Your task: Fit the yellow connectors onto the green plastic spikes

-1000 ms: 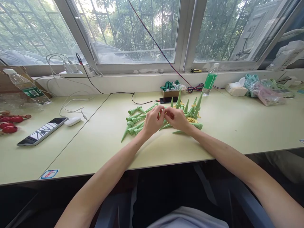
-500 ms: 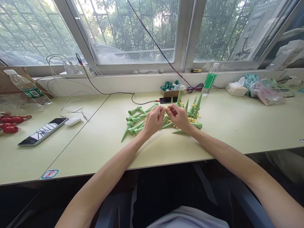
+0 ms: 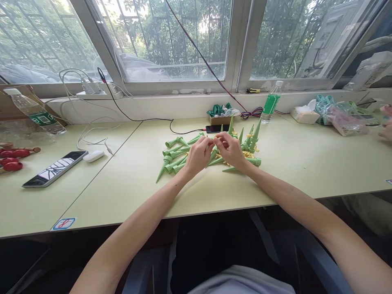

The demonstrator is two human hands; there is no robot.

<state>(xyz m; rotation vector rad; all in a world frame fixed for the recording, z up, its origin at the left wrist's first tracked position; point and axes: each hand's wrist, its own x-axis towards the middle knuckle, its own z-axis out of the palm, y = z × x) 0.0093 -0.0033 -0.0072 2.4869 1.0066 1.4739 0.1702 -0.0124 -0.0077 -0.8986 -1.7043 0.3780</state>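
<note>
My left hand [image 3: 199, 154] and my right hand [image 3: 230, 150] meet fingertip to fingertip above a pile on the table. Both are closed in a pinch; whatever lies between the fingertips is too small and hidden to name. Left of the hands, green plastic watering spikes [image 3: 176, 154] with ribbed collars lie in a loose heap. Close by my right hand, more green spikes [image 3: 255, 136] stand point up, and one spike [image 3: 253, 161] lies flat under the wrist. Small yellow plastic pieces [image 3: 248, 154] are scattered among them, partly covered by the right hand.
Behind the pile are a plugged-in phone [image 3: 217, 129], a small box [image 3: 221, 120] and a green-labelled bottle [image 3: 271, 104]. Leftward lie another phone [image 3: 55, 169], a white mouse-like object [image 3: 93, 156] and cables. Tissues [image 3: 305, 114] and bagged items [image 3: 347, 120] sit right; another person's hand [image 3: 386, 131] shows at the edge.
My hands stay nearly in place, with slight movement of the fingertips. Another person's hand has come into view at the far right edge.
</note>
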